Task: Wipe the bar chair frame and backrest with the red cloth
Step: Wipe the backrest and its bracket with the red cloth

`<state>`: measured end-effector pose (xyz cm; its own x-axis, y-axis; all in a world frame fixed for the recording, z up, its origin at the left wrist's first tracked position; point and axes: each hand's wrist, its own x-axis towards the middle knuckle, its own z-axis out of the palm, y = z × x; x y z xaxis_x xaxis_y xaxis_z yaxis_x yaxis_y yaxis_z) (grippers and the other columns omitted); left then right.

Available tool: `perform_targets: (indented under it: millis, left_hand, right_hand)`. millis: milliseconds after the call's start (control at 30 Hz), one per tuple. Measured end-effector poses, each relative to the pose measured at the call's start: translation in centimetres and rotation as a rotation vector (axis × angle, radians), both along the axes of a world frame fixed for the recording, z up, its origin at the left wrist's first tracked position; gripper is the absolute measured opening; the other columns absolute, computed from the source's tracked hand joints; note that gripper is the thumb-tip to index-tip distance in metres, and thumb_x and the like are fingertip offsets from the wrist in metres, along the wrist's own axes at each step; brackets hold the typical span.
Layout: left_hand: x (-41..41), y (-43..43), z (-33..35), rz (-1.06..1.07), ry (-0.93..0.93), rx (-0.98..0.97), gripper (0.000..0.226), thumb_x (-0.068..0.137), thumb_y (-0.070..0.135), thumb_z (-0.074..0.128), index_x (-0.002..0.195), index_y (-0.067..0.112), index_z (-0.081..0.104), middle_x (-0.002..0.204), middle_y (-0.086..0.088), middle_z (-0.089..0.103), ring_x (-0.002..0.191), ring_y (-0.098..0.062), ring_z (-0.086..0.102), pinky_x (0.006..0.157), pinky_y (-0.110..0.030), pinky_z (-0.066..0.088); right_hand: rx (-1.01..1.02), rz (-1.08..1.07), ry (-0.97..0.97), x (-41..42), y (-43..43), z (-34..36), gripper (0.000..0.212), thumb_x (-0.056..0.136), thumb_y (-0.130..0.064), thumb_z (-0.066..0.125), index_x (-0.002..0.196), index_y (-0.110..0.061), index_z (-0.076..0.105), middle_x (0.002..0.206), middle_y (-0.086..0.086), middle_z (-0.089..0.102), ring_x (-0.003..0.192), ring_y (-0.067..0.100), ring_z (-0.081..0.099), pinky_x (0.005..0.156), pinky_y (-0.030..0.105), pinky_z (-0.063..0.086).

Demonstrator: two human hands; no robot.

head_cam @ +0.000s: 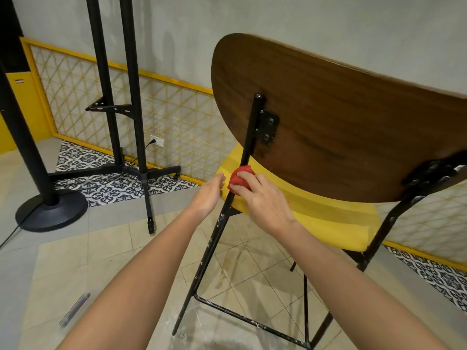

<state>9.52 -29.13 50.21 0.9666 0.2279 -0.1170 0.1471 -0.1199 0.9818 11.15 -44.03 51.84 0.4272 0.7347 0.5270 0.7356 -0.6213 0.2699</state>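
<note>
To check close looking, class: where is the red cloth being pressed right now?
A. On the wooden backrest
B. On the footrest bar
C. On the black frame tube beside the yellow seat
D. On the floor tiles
C: the right hand bunches the red cloth against the black frame tube beside the yellow seat, below the wooden backrest.

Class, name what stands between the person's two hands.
In the head view, the chair's black frame tube runs between left hand and right hand, which presses the red cloth against it.

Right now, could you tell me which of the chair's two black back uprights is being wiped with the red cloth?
The left upright: the right hand presses the red cloth against it; the right upright is untouched.
</note>
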Motion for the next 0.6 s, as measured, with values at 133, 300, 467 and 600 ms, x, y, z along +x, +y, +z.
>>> perform_targets:
  millis: [133,300,467,600]
  left_hand:
    - [0.2,-0.3,0.0,0.011,0.003,0.012,0.052,0.101,0.044,0.021,0.141,0.019,0.041,0.145,-0.004,0.044,0.132,-0.022,0.039,0.109,-0.038,0.027]
    - [0.1,-0.2,0.1,-0.001,0.003,0.02,0.052,0.101,0.042,0.021,0.142,0.017,0.04,0.146,-0.004,0.042,0.134,-0.022,0.037,0.111,-0.038,0.026]
    - [0.4,0.0,0.0,0.011,0.013,0.016,0.052,0.1,0.044,0.023,0.14,0.018,0.043,0.144,-0.004,0.045,0.132,-0.022,0.04,0.112,-0.04,0.027]
    - [0.3,-0.2,-0.2,0.007,0.008,0.003,0.052,0.101,0.042,0.023,0.142,0.015,0.041,0.146,-0.005,0.043,0.133,-0.022,0.039,0.112,-0.038,0.026]
  right_hand:
    - [-0.087,0.019,0.069,-0.2,-0.5,-1.2,0.057,0.05,0.001,0.081,0.102,-0.02,0.07,0.109,0.001,0.062,0.083,0.021,0.058,0.05,0.026,0.046]
    - [-0.081,-0.005,0.071,-0.6,-0.6,-1.9,0.054,0.051,-0.001,0.082,0.101,-0.019,0.07,0.107,0.001,0.063,0.083,0.02,0.058,0.051,0.026,0.045]
    - [0.1,-0.068,0.108,-0.5,0.1,-1.7,0.06,0.052,0.003,0.08,0.108,-0.014,0.068,0.107,0.008,0.062,0.085,0.026,0.059,0.052,0.03,0.049]
    - [0.094,-0.084,0.172,-0.9,0.5,-2.7,0.055,0.055,0.002,0.079,0.106,-0.015,0.069,0.1,0.007,0.061,0.082,0.026,0.058,0.049,0.028,0.046]
